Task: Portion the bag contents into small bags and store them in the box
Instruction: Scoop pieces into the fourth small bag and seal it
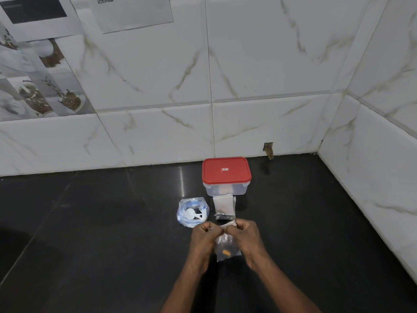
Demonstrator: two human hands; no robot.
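My left hand (204, 236) and my right hand (244, 233) both pinch the top edge of a small clear bag (226, 247), which hangs above the counter with dark bits and an orange piece inside. Beyond my hands a second small bag (223, 206) with dark contents lies flat on the counter. To its left stands the open large bag (193, 212) with a white scoop (191, 213) inside. Behind them, near the wall, sits the clear box with its red lid (226, 170) on.
The black counter (101, 222) spreads left and right of the items. White marble tile walls (259, 64) close the back and the right side, meeting in a corner. A small hole (268, 150) in the tile lies right of the box.
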